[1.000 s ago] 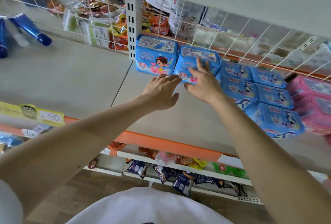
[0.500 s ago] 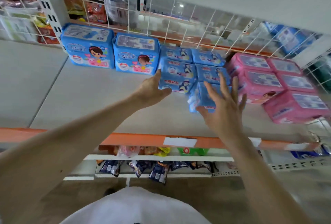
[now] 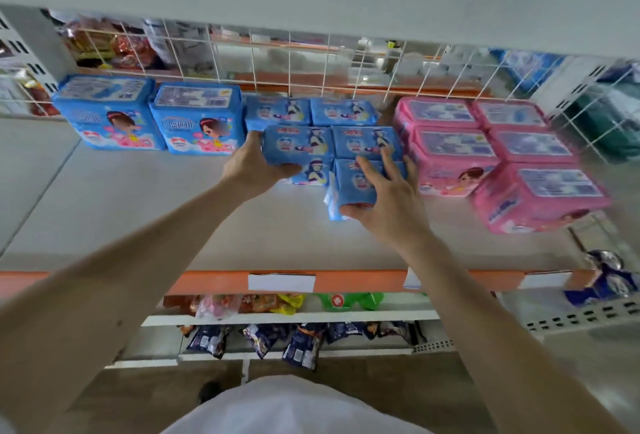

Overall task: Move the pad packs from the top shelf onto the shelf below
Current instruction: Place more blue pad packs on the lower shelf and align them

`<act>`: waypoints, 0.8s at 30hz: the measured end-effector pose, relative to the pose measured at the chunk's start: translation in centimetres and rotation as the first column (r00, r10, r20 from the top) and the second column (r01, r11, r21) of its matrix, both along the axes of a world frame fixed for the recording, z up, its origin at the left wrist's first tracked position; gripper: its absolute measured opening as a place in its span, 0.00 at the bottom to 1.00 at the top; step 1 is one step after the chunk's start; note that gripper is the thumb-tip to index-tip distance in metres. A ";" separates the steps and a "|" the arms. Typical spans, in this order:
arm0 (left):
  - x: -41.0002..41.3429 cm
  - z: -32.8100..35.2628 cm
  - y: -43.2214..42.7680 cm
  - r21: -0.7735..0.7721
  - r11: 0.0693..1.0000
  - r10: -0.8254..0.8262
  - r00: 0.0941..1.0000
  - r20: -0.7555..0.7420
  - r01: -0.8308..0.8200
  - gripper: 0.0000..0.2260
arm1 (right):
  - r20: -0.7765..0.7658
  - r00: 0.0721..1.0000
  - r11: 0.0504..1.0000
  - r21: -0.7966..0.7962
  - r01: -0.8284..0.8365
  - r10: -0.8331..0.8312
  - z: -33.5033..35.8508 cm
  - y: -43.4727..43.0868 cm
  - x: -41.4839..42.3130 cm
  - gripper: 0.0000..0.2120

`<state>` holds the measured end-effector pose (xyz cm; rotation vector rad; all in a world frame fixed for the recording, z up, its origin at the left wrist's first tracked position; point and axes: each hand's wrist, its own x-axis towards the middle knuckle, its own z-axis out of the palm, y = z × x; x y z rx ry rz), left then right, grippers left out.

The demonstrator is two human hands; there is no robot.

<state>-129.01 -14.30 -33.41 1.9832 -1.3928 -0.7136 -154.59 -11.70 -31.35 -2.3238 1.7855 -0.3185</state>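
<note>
On the grey shelf point(image 3: 138, 225), the left hand point(image 3: 251, 168) closes thumb and fingers around a small blue pad pack point(image 3: 298, 146), while the right hand point(image 3: 388, 201) clasps another blue pack point(image 3: 356, 184), thumb beneath and fingers spread over its top, beside pink packs point(image 3: 519, 156).

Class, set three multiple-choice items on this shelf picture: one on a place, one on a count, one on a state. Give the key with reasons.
1. Where do the pink packs lie relative to the small blue packs?
A right
B left
C underneath

2. How many large blue packs with a girl's picture stand at the left?
A two
B four
C none

3. What is the right hand doing?
A hanging free
B closed on a blue pack
C holding a pink pack

Key: A, pink is rightmost; A, two stand side by side; B, fingers wrap it.
</note>
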 end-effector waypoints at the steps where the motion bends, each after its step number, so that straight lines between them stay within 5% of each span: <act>1: -0.3 0.0 -0.1 -0.003 1.000 0.015 1.000 0.004 -0.015 0.38 | 0.001 1.000 1.000 0.018 -0.019 0.019 0.1 -0.2 -0.5 0.45; 13: 0.2 -0.9 0.3 -0.060 0.997 0.032 0.991 -0.134 -0.040 0.34 | 0.021 0.986 0.980 0.105 -0.169 0.168 1.7 -1.7 -2.4 0.54; 19: 0.7 -0.6 0.1 -0.085 0.996 -0.027 0.983 -0.183 0.011 0.27 | 0.036 0.984 0.981 0.083 -0.176 0.173 1.8 -1.4 -3.0 0.50; 24: 0.4 -1.1 0.4 -0.120 0.993 -0.003 0.998 -0.064 -0.004 0.26 | 0.084 0.980 0.982 0.054 -0.183 0.178 1.8 -1.1 -2.8 0.47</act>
